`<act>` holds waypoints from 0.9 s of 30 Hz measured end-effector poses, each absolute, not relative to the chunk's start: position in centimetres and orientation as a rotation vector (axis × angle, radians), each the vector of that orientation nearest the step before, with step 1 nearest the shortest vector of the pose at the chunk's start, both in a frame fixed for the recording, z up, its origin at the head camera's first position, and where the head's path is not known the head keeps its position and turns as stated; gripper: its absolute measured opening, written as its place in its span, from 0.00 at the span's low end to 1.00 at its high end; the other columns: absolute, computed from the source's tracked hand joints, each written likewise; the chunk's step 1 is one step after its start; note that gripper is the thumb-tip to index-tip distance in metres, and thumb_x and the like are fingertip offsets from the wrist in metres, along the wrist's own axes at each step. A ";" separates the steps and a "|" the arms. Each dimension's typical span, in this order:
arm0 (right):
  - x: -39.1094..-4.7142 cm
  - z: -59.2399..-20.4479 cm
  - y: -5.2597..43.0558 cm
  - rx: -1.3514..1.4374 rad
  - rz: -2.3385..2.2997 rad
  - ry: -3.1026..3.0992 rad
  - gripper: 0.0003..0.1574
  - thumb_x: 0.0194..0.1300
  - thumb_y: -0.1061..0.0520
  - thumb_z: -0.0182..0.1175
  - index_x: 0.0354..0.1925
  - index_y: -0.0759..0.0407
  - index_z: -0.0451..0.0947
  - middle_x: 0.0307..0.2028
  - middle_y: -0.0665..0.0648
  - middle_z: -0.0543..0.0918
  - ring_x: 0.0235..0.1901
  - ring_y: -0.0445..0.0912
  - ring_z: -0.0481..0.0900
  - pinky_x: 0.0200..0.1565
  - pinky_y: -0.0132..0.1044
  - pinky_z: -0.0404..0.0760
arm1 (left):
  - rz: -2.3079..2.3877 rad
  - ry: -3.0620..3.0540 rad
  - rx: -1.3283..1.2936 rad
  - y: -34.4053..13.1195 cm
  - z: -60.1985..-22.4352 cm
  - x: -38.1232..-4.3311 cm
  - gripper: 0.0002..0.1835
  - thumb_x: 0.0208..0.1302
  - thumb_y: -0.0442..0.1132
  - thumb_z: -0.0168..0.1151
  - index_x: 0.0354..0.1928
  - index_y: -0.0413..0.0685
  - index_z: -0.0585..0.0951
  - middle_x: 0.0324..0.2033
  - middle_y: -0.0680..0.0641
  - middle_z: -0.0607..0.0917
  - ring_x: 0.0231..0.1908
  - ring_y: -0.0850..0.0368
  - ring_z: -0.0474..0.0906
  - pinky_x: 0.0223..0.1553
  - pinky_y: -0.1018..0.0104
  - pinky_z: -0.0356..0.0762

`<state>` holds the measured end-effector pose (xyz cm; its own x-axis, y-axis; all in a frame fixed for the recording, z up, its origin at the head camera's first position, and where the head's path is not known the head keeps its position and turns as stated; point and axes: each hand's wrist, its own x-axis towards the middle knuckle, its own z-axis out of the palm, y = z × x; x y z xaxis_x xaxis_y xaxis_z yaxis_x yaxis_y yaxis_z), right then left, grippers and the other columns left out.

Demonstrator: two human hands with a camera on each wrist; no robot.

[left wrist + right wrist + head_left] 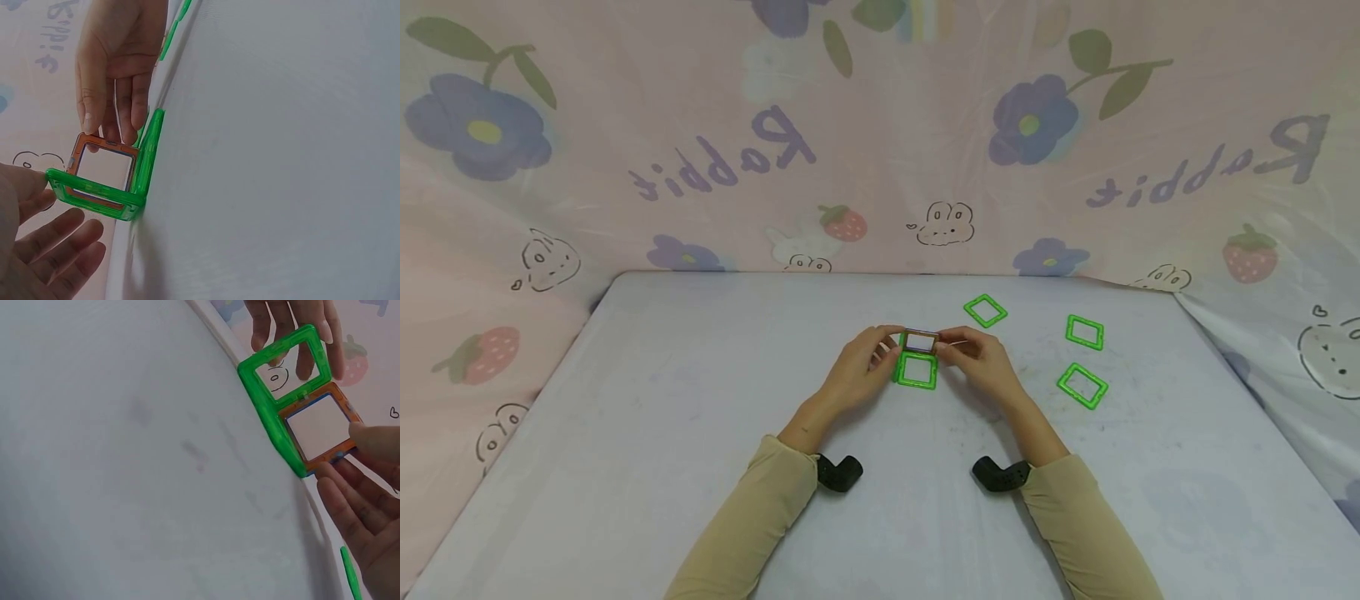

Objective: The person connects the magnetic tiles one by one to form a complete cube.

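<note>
A green square magnetic tile (917,386) lies flat on the table between the hands. Along its left edge a second green tile (94,186) stands upright. An orange-brown square tile (319,394) stands at the far edge of the flat one, meeting the upright green tile at the corner. My left hand (855,367) pinches the upright green tile near its top corner, its other fingers spread loosely. With thumb and fingers my right hand (982,361) pinches the orange-brown tile by its right side.
Three loose green square tiles lie to the right: one at the back (997,305), another farther right (1102,337), and a third (1076,397) nearer the front. The table (662,400) has a white cover, and a printed curtain (880,150) hangs behind it.
</note>
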<state>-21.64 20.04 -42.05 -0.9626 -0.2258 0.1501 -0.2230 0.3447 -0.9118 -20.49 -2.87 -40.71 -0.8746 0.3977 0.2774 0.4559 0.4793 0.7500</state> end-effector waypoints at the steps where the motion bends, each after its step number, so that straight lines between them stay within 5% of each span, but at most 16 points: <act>1: -21.6 -42.0 20.0 -0.429 -1.744 2.572 0.18 0.66 0.59 0.60 0.52 0.68 0.77 0.46 0.69 0.82 0.42 0.54 0.84 0.45 0.38 0.82 | -1.366 -2.650 -0.762 -2.9 -40.7 -20.5 0.19 0.71 0.37 0.52 0.62 0.44 0.73 0.44 0.42 0.80 0.39 0.53 0.77 0.41 0.64 0.76; 15: -21.8 -42.0 19.9 -0.452 -1.706 2.567 0.22 0.63 0.60 0.64 0.55 0.67 0.76 0.51 0.68 0.80 0.46 0.58 0.82 0.44 0.30 0.80 | -1.376 -2.656 -0.771 -3.0 -41.1 -20.5 0.22 0.72 0.40 0.51 0.66 0.46 0.70 0.52 0.39 0.77 0.43 0.50 0.77 0.45 0.58 0.78; 27: -21.9 -42.0 20.4 -0.463 -1.614 2.599 0.27 0.63 0.59 0.64 0.59 0.65 0.73 0.52 0.67 0.81 0.52 0.59 0.79 0.55 0.49 0.77 | -1.457 -2.670 -0.767 -3.1 -41.5 -20.8 0.22 0.73 0.39 0.51 0.67 0.49 0.70 0.55 0.41 0.79 0.42 0.51 0.79 0.45 0.59 0.78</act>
